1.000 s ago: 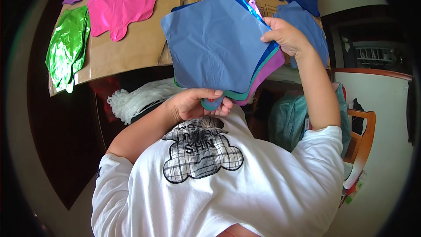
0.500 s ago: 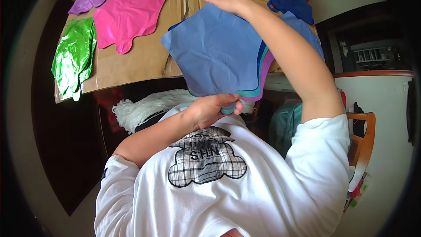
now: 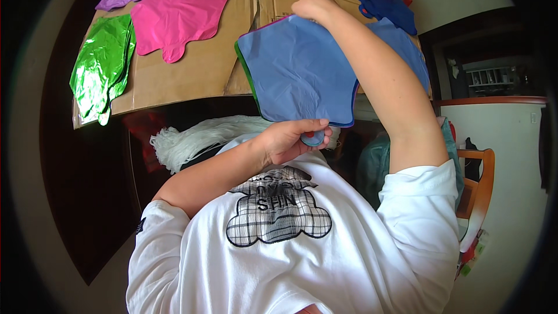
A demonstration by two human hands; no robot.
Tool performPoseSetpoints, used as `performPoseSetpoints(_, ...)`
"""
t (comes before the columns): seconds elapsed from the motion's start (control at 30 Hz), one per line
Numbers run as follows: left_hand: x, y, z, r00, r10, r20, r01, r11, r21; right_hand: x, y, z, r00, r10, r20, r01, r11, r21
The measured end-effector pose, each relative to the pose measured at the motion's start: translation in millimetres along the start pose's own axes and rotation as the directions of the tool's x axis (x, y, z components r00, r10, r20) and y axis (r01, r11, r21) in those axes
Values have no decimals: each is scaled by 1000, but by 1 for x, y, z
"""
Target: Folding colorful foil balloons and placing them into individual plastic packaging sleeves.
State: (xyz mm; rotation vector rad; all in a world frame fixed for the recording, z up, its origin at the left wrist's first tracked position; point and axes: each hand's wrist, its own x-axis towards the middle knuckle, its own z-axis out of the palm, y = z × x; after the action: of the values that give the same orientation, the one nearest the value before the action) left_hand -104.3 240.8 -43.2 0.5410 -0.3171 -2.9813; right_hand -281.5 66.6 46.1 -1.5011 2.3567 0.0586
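L hand (image 3: 296, 139): pinches near tail (image 3: 313, 139) of blue-topped stack (image 3: 302, 72).
R hand (image 3: 314, 6): curled at stack's far side; grip unclear.
Stack: btwn hands, by table's (image 3: 174, 86) near edge.
Edges (image 3: 343, 124): step prob. squaring these up.
Tail: next move likely needs firm pinch.

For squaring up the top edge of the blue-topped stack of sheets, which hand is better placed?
Right, probably: the right hand is at the upper edge of the stack, while the left hand grips its bottom tab.
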Motion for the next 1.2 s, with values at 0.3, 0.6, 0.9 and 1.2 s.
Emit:
performPoseSetpoints(0.3,-7,8,-11,1000,-25,0,25,987,158,19,62,-19,885,-221,410,-175,658,732)
performPoseSetpoints(0.6,-27,31,1,987,23,161,-45,990,136,2,104,-26,795,-378,474,-267,483,834)
performPoseSetpoints(0.9,-22,24,-12,996,-37,80,30,996,89,7,89,0,944,-281,175,85,716,692)
performPoseSetpoints(1.2,-13,15,-21,993,-23,117,30,998,-58,-2,94,22,933,-359,36,141,454,880)
